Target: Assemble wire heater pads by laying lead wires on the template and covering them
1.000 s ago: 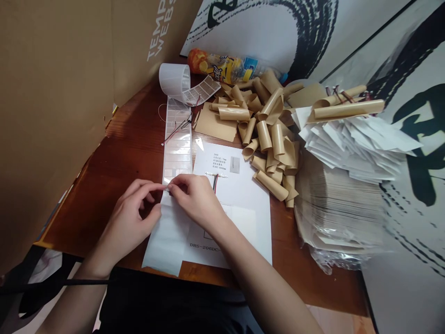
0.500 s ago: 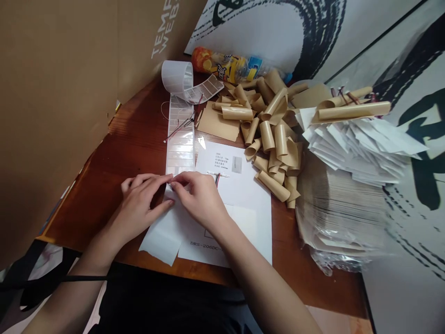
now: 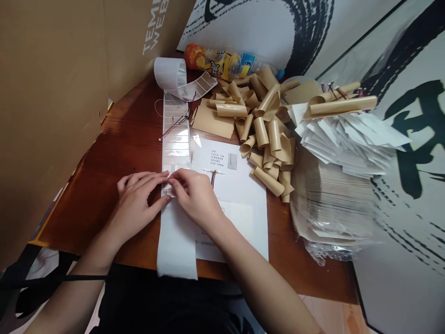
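A strip of clear and white labels point(image 3: 175, 147) runs down the table from a label roll point(image 3: 169, 74). Its lower end, a band of white backing paper point(image 3: 176, 243), reaches past the table's front edge. My left hand point(image 3: 141, 197) lies beside the strip, its fingers stretched out and the index and thumb tips touching the strip's left side. My right hand point(image 3: 196, 192) is closed in a pinch over the strip, opposite those fingertips; its fingers partly hide the spot. Under my right wrist lies a printed white sheet point(image 3: 250, 185) with short wires point(image 3: 213, 178) on it.
Black and red wires point(image 3: 177, 124) lie across the strip. Rolled brown papers point(image 3: 267, 134) are heaped behind the sheet. A bagged paper stack point(image 3: 333, 204) with white slips point(image 3: 347, 139) stands at right. Plastic bottles point(image 3: 222, 65) lie at the back; a cardboard wall point(image 3: 52, 116) closes the left.
The strip's lower end has swung from a slant to nearly straight and now hangs over the front edge. Both hands stay at about the same place on the strip. The view has shifted slightly.
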Available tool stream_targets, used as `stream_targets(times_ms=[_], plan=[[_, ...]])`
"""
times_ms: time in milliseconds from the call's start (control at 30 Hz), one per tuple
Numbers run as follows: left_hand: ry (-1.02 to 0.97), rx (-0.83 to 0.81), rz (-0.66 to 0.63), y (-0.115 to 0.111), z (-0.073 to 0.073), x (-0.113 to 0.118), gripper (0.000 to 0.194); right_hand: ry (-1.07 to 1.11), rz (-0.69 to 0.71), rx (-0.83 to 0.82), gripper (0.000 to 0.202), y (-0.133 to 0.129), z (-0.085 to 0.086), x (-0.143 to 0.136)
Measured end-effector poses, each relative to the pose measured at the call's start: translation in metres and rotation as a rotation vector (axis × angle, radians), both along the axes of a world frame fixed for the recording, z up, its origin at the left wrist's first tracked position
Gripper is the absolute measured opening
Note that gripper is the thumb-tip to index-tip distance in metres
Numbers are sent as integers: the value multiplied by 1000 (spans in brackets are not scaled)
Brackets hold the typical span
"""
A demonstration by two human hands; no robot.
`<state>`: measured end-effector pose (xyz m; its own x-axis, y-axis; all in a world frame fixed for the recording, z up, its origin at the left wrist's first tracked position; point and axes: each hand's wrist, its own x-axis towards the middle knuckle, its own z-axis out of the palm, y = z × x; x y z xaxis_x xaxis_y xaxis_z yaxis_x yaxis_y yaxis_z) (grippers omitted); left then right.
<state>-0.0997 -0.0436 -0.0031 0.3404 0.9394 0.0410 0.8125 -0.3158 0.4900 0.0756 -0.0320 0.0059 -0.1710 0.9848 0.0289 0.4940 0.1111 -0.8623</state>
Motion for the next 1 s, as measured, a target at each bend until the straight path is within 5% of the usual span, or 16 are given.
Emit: stream_targets(times_ms=[167, 300, 467, 600, 1000], plan=[[51, 5, -32, -1, -2, 0, 34, -93, -153, 309, 12, -13, 13, 21], [29, 20, -63, 1, -1, -3, 29, -264, -340, 516, 11, -53, 13, 51], [-26, 134, -71, -3, 4, 4, 23, -416, -267, 623, 13, -101, -21, 69], [-35, 155, -220, -12, 6, 23, 27, -491, -208, 749, 20, -108, -43, 68], [-113, 54, -407, -18, -2, 49, 17, -573, -129, 725, 24, -106, -44, 69]])
